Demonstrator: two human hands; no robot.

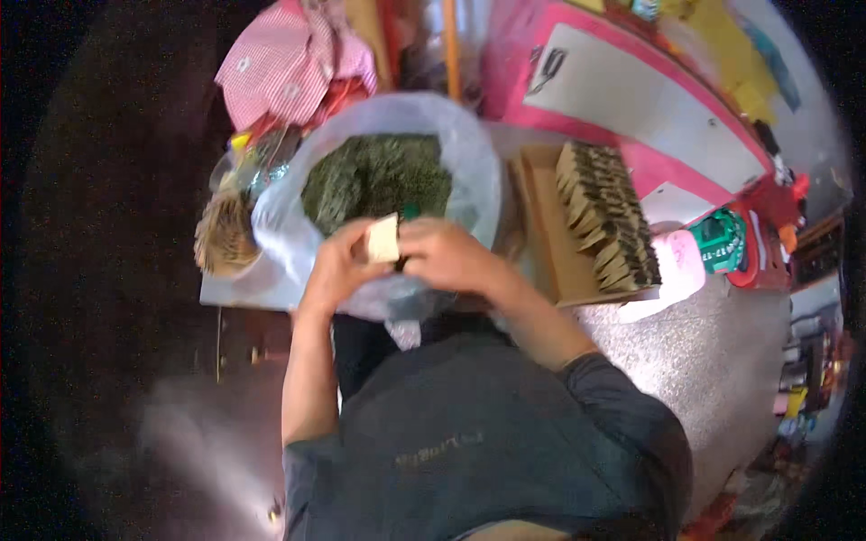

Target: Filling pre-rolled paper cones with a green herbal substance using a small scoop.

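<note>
Over the mouth of the clear bag (469, 171), at about the centre of the view, both hands meet on a small tan packet (383, 239). The left hand (336, 266) has its fingers curled round the packet's left edge and underside, gripping it; the right hand (444, 255) closes on its right side, thumb and fingertips pinched against it, though whether they hold its mouth open or press something in I cannot tell. The packet stands roughly upright with a slight tilt, its long axis running from six toward twelve o'clock, its top edge pointing up at the dark green leaves (377, 176) heaped in the bag just beyond it. By my reckoning the work is well along but far from finished: at three o'clock from the hands an open carton (541, 225) carries a long row of packets (606, 216), dark-topped and leaning on one another, running from twelve down to about four o'clock within the carton, and these look done. The left half of the carton floor shows bare, so there is room for more. At nine o'clock from the bag lies a loose bundle of tan pieces (223, 236), probably unfilled packets waiting. The heap of leaves is deep, so much remains. A pink checked cloth (284, 63) sits at eleven o'clock, well apart from the hands.
</note>
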